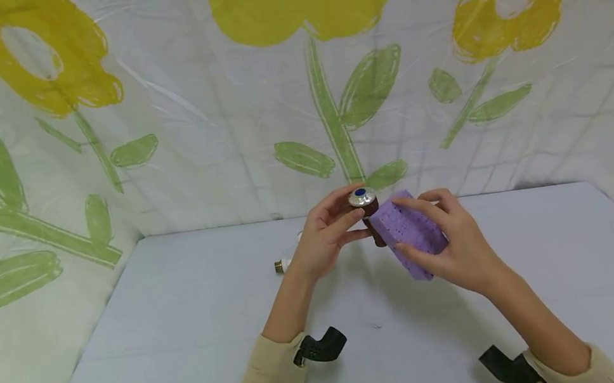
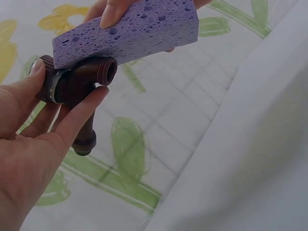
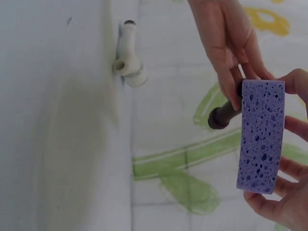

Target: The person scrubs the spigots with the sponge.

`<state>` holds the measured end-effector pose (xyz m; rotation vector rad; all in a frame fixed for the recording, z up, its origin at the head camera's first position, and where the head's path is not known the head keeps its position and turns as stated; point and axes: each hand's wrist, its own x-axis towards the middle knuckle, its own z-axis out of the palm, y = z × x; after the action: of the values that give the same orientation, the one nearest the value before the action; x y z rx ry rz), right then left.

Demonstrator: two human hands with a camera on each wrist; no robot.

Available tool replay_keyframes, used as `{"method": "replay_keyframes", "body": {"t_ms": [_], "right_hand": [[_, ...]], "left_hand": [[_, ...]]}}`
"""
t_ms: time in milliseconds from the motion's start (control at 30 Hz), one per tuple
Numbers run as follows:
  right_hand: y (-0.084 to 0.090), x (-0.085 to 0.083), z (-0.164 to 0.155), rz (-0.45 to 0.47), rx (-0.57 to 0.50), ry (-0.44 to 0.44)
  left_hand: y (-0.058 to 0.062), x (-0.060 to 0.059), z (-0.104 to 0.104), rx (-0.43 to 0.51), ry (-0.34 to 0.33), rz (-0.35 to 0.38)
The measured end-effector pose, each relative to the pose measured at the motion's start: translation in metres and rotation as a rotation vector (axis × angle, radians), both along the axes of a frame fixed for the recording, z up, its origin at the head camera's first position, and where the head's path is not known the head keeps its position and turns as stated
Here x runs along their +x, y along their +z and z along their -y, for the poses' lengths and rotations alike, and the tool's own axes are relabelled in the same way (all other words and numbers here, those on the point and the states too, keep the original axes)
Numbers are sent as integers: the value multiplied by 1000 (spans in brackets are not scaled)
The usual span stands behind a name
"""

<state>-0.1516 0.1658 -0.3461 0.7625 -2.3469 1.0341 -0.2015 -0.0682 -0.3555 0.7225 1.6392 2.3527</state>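
Note:
My left hand [image 1: 320, 234] grips a dark brown angle valve [image 2: 77, 86] by its ribbed knob, thumb on one side and fingers on the other. The knob's cap is silver with a blue dot, and the threaded side outlet faces out in the left wrist view. In my right hand [image 1: 460, 243] is a purple porous sponge [image 1: 410, 236], pinched along its edges between thumb and fingers. One end of the sponge lies against the valve body. Both are held up above the table. The valve's upper part is hidden behind the sponge in the right wrist view.
A similar white valve [image 3: 127, 53] with a brass threaded end lies on the white table [image 1: 175, 335], partly hidden behind my left hand in the head view. A white sheet [image 1: 191, 135] printed with flowers hangs behind the table. Black wrist mounts [image 1: 321, 346] sit on both sleeves.

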Motion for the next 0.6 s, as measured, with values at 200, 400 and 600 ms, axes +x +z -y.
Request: {"method": "replay_keyframes", "body": {"t_ms": [200, 400, 600], "right_hand": [[1, 0, 1, -36, 35, -14], [2, -1, -2, -27, 52, -34], [3, -1, -5, 0, 57, -52]], "left_hand": [[1, 0, -1, -15, 16, -17], [1, -1, 1, -49, -14, -32], [2, -1, 4, -154, 6, -103]]}}
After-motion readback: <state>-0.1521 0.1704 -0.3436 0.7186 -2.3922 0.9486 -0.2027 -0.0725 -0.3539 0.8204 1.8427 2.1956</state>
